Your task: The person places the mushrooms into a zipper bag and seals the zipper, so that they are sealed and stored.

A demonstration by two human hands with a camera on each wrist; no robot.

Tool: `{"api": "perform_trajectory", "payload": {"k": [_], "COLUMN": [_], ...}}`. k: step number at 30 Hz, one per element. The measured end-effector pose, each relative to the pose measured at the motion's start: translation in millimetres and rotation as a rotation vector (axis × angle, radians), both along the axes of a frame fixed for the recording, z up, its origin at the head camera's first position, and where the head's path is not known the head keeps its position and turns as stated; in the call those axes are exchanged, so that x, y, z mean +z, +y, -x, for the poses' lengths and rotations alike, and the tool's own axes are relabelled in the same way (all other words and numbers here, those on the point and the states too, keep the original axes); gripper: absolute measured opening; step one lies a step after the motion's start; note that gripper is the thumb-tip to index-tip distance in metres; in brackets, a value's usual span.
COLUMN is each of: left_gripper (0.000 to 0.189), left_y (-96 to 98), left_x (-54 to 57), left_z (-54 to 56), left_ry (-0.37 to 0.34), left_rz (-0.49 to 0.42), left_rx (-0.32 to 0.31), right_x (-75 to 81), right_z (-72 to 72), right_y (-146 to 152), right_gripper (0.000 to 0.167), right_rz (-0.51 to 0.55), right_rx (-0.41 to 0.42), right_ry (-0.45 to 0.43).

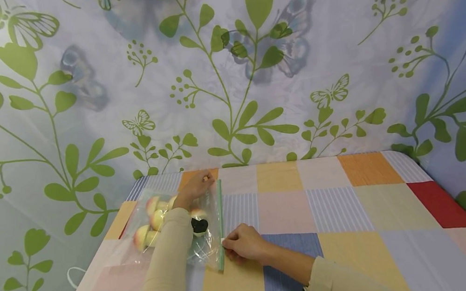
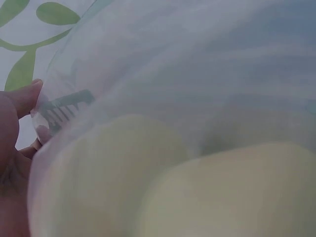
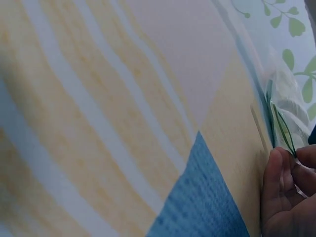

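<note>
A clear plastic zip bag (image 1: 207, 253) lies on the left part of the table, with several toy mushrooms (image 1: 142, 237) inside, pale yellow with reddish tints. Along its right side runs a green closure strip (image 1: 220, 203). My left hand (image 1: 196, 186) pinches the far edge of the bag near the strip's far end; the left wrist view shows thumb and finger at the plastic. Toward the strip's near end, my right hand (image 1: 244, 243) pinches a small white slider (image 1: 223, 241) between thumb and finger. Part of the bag is hidden behind my left sleeve.
A patchwork tablecloth (image 1: 340, 210) covers the table. Behind it hangs a curtain (image 1: 228, 94) printed with green leaves and butterflies. A white cable loop (image 1: 73, 275) shows at the table's left edge. A black piece (image 1: 200, 225) sits beside my left wrist.
</note>
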State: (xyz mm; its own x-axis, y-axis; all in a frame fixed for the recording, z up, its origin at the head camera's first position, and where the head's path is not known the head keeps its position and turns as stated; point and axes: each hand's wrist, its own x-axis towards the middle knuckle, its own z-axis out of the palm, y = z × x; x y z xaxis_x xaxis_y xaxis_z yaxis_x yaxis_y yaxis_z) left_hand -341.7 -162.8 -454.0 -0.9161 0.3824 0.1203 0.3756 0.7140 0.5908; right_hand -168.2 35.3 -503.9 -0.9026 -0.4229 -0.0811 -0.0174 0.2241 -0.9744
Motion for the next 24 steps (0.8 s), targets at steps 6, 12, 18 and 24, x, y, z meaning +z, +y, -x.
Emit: {"api": "perform_trajectory", "payload": {"k": [6, 12, 18, 24], "left_gripper": [0.014, 0.014, 0.014, 0.015], "left_y": [-0.9, 0.2, 0.3, -0.1], "left_x": [-2.1, -2.7, -1.2, -1.3], "left_z": [2.5, 2.8, 1.2, 1.5], "left_ry": [0.0, 0.005, -0.003, -0.015], "left_rz": [0.006, 0.014, 0.017, 0.035], "left_rx": [0.015, 0.024, 0.036, 0.048], "right_x": [0.4, 0.4, -1.0, -4.3], "right_z": [-1.6, -4.4, -8.1, -10.3], "right_y": [1, 0, -1, -2], "right_gripper": [0.025, 0.026, 0.025, 0.026], "right_rz": [-0.007, -0.02, -0.025, -0.015], "right_rx": [0.009, 0.01, -0.005, -0.01], "right_ry": [-0.009, -0.004, -0.003, -0.002]}}
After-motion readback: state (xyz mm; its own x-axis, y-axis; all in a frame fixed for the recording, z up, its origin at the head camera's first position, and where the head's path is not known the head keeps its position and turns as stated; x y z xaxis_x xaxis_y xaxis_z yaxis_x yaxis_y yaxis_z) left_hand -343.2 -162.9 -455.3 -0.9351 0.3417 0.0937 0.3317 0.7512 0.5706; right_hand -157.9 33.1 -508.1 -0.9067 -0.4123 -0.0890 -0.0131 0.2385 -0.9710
